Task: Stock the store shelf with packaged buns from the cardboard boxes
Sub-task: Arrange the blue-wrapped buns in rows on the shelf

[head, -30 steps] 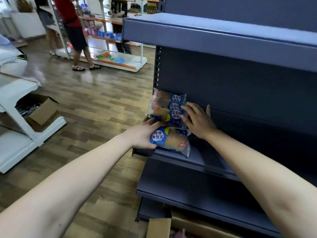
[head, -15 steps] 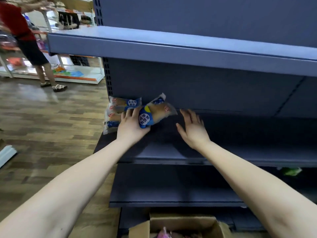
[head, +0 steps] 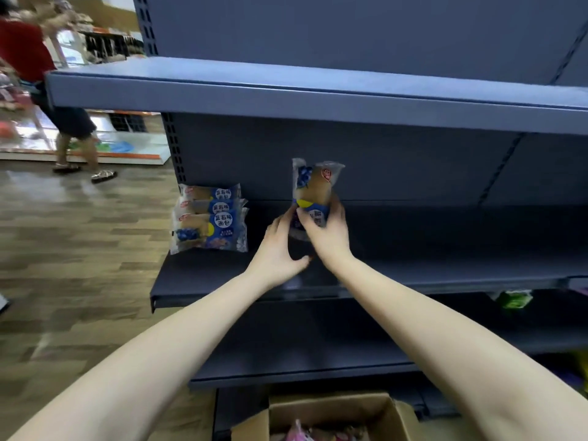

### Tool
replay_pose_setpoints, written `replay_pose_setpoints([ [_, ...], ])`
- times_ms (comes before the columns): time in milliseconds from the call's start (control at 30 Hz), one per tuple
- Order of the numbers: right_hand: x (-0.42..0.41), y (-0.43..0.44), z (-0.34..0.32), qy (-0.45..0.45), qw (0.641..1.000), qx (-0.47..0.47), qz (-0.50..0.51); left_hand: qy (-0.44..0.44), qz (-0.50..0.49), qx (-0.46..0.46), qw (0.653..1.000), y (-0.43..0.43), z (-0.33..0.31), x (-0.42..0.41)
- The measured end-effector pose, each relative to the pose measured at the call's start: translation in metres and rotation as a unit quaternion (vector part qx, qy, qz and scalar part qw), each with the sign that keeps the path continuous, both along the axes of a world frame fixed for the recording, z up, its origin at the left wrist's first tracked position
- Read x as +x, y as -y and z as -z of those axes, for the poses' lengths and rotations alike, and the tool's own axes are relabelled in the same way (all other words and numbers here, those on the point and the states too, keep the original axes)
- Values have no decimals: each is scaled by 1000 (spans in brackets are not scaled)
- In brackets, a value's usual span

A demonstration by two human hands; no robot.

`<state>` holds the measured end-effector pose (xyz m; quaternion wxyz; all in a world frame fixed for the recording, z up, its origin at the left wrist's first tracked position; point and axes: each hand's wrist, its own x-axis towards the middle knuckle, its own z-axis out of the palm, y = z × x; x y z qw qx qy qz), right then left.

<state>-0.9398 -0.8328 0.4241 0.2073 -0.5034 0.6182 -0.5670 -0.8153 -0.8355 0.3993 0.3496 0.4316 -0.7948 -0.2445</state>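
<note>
Both arms stretched toward the shelf [head: 206, 278]. Right hand [head: 329, 238] curls round the bottom of the bun pack [head: 313, 189], left hand [head: 276, 246] just touches it, fingers straight. Pack's standing upright, long side vertical.

The top stacked bun packs [head: 210, 218] read "蓝莓味面包".

Single view only: head-worn, wide-angle. The scene is viewed from above and behind the fingers [head: 339, 218], facing forward and down at the shelf unit [head: 318, 97] just beyond them. Close range. The cardboard box [head: 334, 409] is cut off at the lower edge, nearer than the fingers.
</note>
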Motion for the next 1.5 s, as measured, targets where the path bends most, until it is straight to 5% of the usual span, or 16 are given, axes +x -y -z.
replay_pose_setpoints([
  [233, -24, -1, 0, -231, 969, 74, -48, -21, -64, -19, 998, 16, -7, 39],
  [333, -29, -7, 5, -365, 918, 91, -125, -56, -95, 3, 994, 27, -25, 51],
  [433, -26, -11, 12, -458, 861, 55, -213, -60, -40, 119, 990, 30, -40, 58],
  [667, -12, -4, 25, -578, 774, 14, -257, -89, -16, 199, 976, 29, -12, 70],
  [967, 41, 10, 37, -657, 713, 29, -245, -219, -206, 204, 932, 22, 0, 122],
  [1300, 100, 33, 44, -686, 708, 16, -167, -110, -299, 146, 936, 26, 8, 168],
  [1400, 108, 40, 48, -673, 715, 39, -187, 110, -270, 31, 956, 18, 19, 177],
  [1500, 115, 44, 50, -663, 725, 48, -184, 283, -206, -49, 936, 14, 32, 182],
])
